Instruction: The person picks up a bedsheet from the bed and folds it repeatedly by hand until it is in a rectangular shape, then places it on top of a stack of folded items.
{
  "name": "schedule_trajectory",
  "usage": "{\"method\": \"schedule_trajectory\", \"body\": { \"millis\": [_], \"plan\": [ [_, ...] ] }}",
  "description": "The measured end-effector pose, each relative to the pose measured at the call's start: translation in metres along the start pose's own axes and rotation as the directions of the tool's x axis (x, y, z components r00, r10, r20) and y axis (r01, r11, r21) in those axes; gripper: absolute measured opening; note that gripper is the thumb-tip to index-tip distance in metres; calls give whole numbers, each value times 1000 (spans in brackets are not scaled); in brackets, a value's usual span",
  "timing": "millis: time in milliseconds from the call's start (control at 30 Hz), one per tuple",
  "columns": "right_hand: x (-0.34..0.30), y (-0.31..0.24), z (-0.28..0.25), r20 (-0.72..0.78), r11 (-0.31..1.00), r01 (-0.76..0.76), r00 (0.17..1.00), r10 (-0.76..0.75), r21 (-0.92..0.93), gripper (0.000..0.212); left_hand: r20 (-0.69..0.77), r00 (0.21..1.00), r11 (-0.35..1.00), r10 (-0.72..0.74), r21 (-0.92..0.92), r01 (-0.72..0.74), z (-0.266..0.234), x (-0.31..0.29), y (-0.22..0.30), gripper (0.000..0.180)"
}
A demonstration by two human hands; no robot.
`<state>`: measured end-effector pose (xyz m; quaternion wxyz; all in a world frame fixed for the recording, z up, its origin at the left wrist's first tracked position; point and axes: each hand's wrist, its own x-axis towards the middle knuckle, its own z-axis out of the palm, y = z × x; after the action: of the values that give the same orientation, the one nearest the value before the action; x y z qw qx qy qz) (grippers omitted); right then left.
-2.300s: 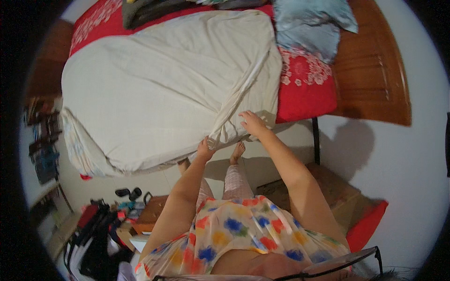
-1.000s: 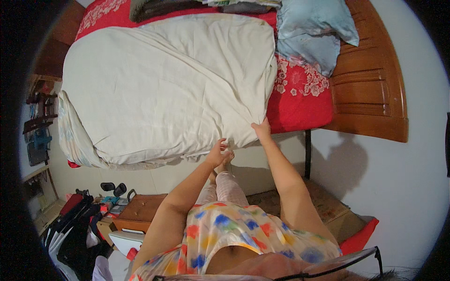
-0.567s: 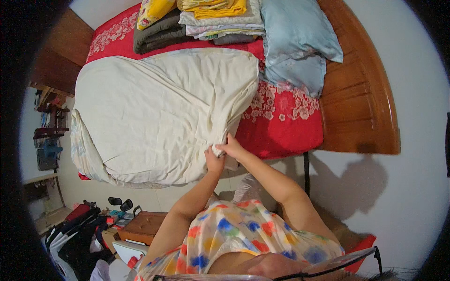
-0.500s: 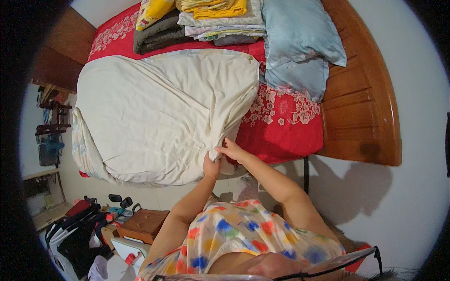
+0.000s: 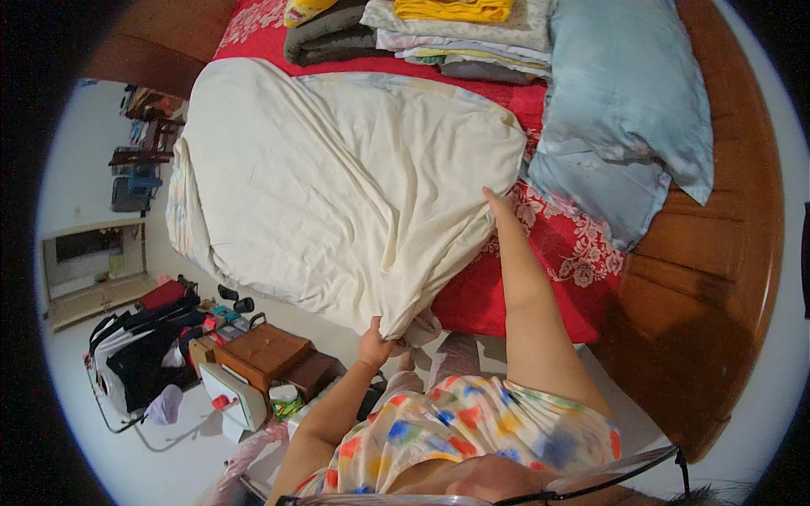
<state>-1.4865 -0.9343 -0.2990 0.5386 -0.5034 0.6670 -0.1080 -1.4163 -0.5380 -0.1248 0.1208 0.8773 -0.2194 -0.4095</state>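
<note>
A large cream quilt cover [image 5: 295,185] lies spread and wrinkled over the bed, its pale patterned side showing along the left and far edges. Near the bed's front edge my left hand [image 5: 374,344] is closed on a gathered corner of the cloth, and folds fan out from that grip. Farther up and to the right, my right hand [image 5: 499,204] touches the cover's right edge with the arm stretched out. A thumb or finger shows on top there, but the other fingers are hidden by the cloth.
A red floral sheet [image 5: 472,304] covers the bed. Folded bedding [image 5: 472,42] and a dark grey folded quilt [image 5: 333,38] lie at the far side. Light blue pillows [image 5: 624,110] rest by the wooden headboard [image 5: 709,253]. A brown case [image 5: 263,350] stands on the floor at left.
My right hand has left the gathered corner and reached up and right to the cover's edge. My left hand keeps its hold. The whole view has shifted.
</note>
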Motion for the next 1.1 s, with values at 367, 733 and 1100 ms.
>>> {"method": "schedule_trajectory", "body": {
  "millis": [367, 733, 1100],
  "plan": [
    [45, -158, -110, -202, 843, 509, 819, -537, -175, 52, 12, 918, 916, 396, 56, -396, 47, 45, 97, 63],
    [21, 56, -80, -25, 941, 255, 966, -256, 224, 32, 89, 976, 980, 198, -3, -198, 130, 112, 45, 58],
    [-219, 194, 39, 538, 954, -239, 836, 107, 183, 65, 144, 944, 953, 298, -108, -284, 101, 83, 42, 50]
  ]
}}
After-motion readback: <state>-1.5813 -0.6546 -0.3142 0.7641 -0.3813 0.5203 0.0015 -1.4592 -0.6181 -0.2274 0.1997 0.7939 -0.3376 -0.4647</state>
